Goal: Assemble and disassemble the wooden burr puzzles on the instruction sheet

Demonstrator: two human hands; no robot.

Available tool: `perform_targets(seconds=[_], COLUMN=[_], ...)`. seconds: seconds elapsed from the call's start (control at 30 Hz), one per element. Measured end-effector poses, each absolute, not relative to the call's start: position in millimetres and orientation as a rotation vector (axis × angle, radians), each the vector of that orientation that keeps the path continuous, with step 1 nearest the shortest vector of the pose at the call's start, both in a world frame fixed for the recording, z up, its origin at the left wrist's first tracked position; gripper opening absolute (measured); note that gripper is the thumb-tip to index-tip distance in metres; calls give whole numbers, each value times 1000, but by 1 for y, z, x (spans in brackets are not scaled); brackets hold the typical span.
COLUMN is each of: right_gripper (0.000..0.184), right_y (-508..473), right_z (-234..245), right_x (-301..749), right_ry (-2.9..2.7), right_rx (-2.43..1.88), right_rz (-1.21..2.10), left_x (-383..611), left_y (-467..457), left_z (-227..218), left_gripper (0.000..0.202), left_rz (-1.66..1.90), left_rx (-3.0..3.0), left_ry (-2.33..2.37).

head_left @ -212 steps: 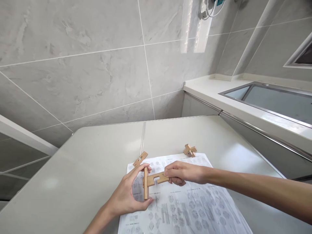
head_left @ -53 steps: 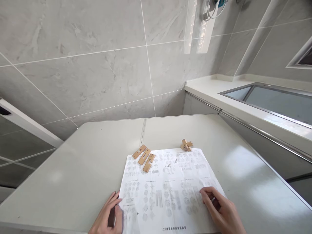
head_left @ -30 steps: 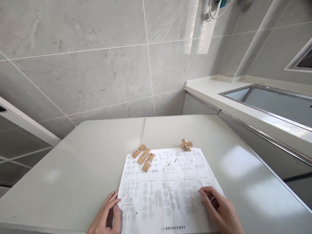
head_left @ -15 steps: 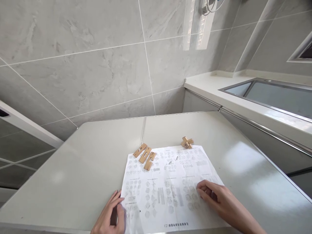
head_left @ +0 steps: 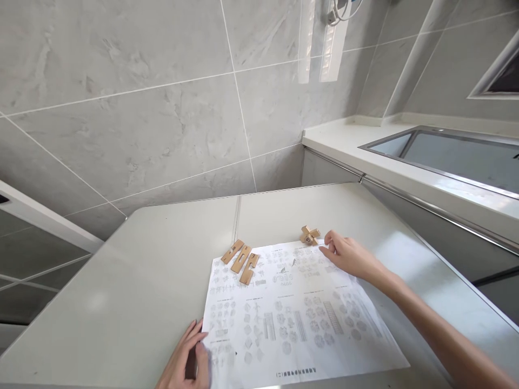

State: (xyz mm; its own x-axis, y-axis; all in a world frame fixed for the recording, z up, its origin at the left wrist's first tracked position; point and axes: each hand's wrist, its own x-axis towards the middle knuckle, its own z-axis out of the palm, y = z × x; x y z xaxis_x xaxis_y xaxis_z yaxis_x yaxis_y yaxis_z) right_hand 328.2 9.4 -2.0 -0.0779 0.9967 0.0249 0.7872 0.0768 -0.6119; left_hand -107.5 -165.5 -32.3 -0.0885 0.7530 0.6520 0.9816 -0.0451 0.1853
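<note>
Fingers of your right hand are half-curled, gripping nothing, just beside the interlocked wooden cross; a careless poke could topple it, with nothing in between. Your left hand, slack and seemingly empty, rests at the near left edge of the printed sheet, where a tug might shift the three notched wooden pieces at its far left corner.

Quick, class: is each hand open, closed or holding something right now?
Left hand: loosely open, at the left edge of the white printed paper sheet.
Right hand: partly open, holding nothing visible, beside the light-brown, cross-shaped wooden block.
</note>
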Motion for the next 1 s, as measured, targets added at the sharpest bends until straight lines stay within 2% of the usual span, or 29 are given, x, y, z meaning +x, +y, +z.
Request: perform_targets(seconds=[0.17,0.27,0.43,0.53,0.7,0.83,0.93,1.0], right_gripper=[37,42,47,48,47,42,39,36], right_y=[22,22,22,22,22,24,26,26], right_z=[-28,-43,-55,-55,-54,-58,-60,-59], right_x=[319,314,310,309,309,310,310,309], right_ry=[-1813,-1807,-1787,-1791,-1797,-1781,-1749,-1730], right_rx=[-1708,-1667,-1639,-1609,-1569,-1555,-1544,-1530], right_rz=[564,503,414,403,395,394,403,422], left_x=[-112,-119,-101,-65,9,55,79,92], left_y=[-169,-170,-150,-128,-87,-48,-23,-13], left_z=[-35,-33,-10,11,31,29,20,13], left_gripper=[24,31,57,53,53,52,44,45], left_rz=[-895,-925,-1156,-1312,-1588,-2110,-2819,-3015], left_rx=[-1759,-1787,-1772,-1972,-2582,-2853,-2614,-2533], left_ry=[-2095,-2240,-2268,-2180,-2300,-2464,-2570,-2522])
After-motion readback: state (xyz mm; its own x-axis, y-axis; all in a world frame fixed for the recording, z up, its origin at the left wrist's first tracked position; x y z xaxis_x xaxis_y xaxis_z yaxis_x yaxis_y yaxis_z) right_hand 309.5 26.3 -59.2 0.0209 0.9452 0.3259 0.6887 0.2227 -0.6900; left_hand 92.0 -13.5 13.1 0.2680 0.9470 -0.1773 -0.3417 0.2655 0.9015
